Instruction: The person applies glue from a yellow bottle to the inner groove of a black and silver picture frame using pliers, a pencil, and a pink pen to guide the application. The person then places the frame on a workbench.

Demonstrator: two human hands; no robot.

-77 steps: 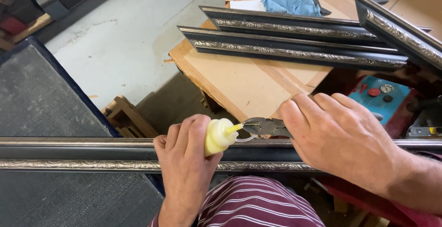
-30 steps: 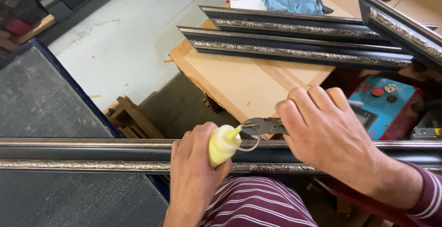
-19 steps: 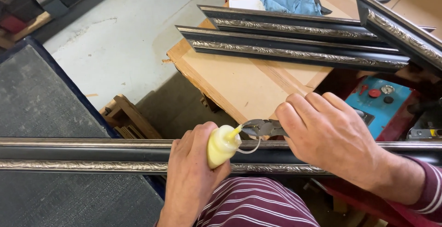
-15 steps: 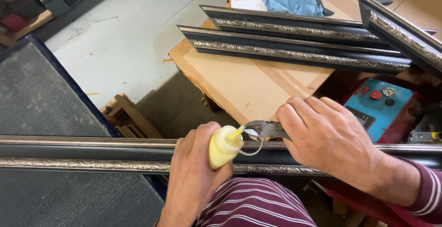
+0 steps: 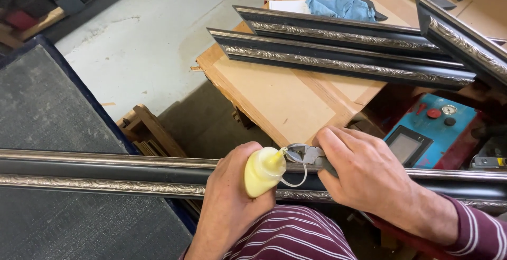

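Two hands busy: left hand (image 5: 229, 196) clamps glue bottle (image 5: 262, 171), right hand (image 5: 364, 178) grips pliers (image 5: 303, 153).

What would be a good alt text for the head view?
The left hand holds a yellow squeeze bottle, nozzle against a small metal piece in the right hand, above a long dark ornate moulding.
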